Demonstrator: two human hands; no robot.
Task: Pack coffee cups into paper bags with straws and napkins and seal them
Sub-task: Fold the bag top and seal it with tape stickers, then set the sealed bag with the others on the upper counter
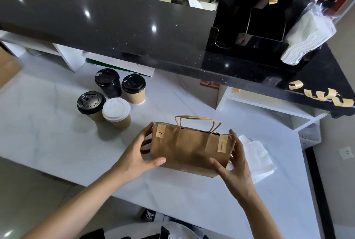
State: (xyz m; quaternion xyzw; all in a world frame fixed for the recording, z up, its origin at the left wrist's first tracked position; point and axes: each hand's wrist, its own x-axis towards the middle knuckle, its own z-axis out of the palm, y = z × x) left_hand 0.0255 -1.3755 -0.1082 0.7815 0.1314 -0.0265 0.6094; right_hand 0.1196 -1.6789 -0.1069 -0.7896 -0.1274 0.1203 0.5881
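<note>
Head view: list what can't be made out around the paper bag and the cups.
- Paper bag: contents hidden by its taped-shut top and brown walls.
- Sticker print: too small to read.
- Four coffee cups: fill hidden by lids.
- White napkin: partly hidden behind the bag and right hand.
- Left hand: fingertips hidden behind the bag's side.

White marble-look counter (57, 138) across the frame's middle, four lidded coffee cups (113, 98) clustered centre-left (three black lids, one white), brown paper bag (190, 150) standing centre, white napkins (257, 154) just right of it.
</note>
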